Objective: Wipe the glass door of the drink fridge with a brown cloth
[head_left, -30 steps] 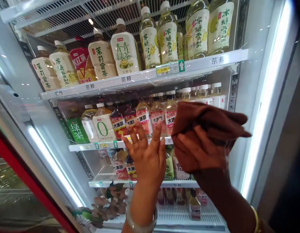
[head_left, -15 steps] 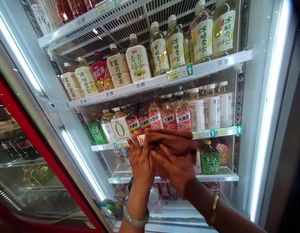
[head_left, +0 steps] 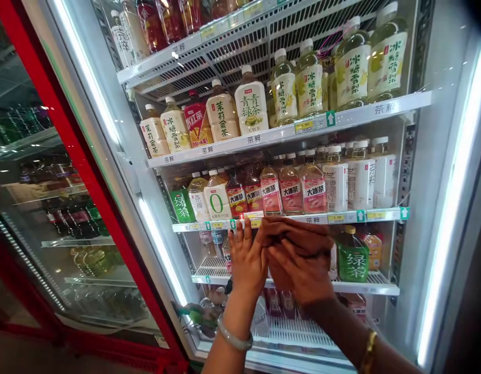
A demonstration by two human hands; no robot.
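Observation:
A brown cloth (head_left: 303,236) lies in folds in front of the lower shelves of a glass-fronted drinks cooler. My right hand (head_left: 303,275) holds it, with the fingers stretched across its folds. Beside it, my left hand (head_left: 246,259) is raised palm forward with its fingers spread, and its thumb side is close to the cloth's left edge. Whether the thumb touches the cloth I cannot tell. The cloth hides part of a price rail (head_left: 194,227) and some bottles behind it.
Several tea bottles stand on the cooler shelves, among them a white bottle marked 0 (head_left: 217,200) and a green bottle (head_left: 353,254). A red door frame (head_left: 88,197) slants down on the left, with a second stocked cooler beyond it. Bright light strips run along both sides.
The view has turned left, so the shelves and both hands appear further right, and more of the left cooler shows. The right hand still has the cloth, and the left hand's fingers stay spread.

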